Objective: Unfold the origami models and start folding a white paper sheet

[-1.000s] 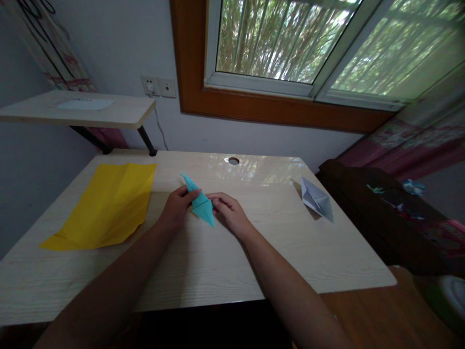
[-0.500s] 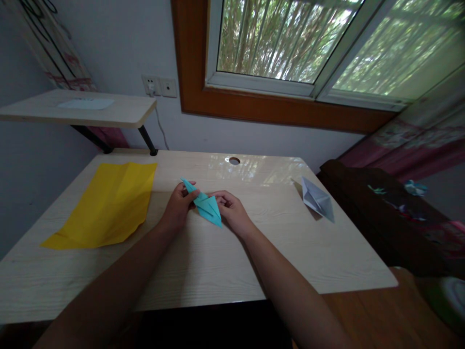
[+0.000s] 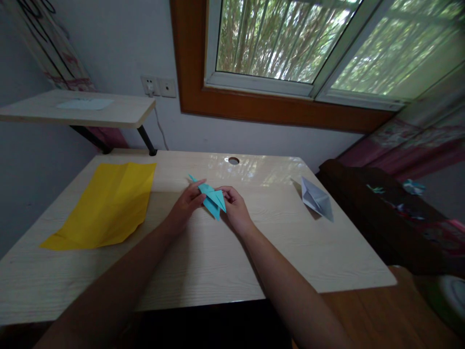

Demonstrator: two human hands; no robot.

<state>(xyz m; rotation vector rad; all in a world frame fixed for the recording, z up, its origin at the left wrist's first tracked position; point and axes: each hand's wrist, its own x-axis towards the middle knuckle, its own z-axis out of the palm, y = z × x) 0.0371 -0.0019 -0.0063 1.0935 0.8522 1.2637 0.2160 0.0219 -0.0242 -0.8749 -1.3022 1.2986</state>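
Between my hands, over the middle of the desk, is a piece of turquoise origami (image 3: 212, 198) with pointed ends. One thin tip sticks out at the upper left, past the fingers. My left hand (image 3: 188, 201) grips its left part between thumb and fingers. On its right side, my right hand (image 3: 234, 206) pinches an edge, with the fingertips partly hidden behind the paper. Two pointed flaps at the lower right stand apart from each other.
A sheet of yellow paper (image 3: 105, 206) lies at the left of the desk (image 3: 203, 271). Toward the right edge stands a grey-white folded paper boat (image 3: 317, 198). A raised shelf (image 3: 123, 117) on black legs occupies the back left corner, and a round hole (image 3: 233, 160) is at the back.
The turquoise origami has shifted slightly right and turned, and its lower right flaps are now spread apart. My left hand has moved right along with it.
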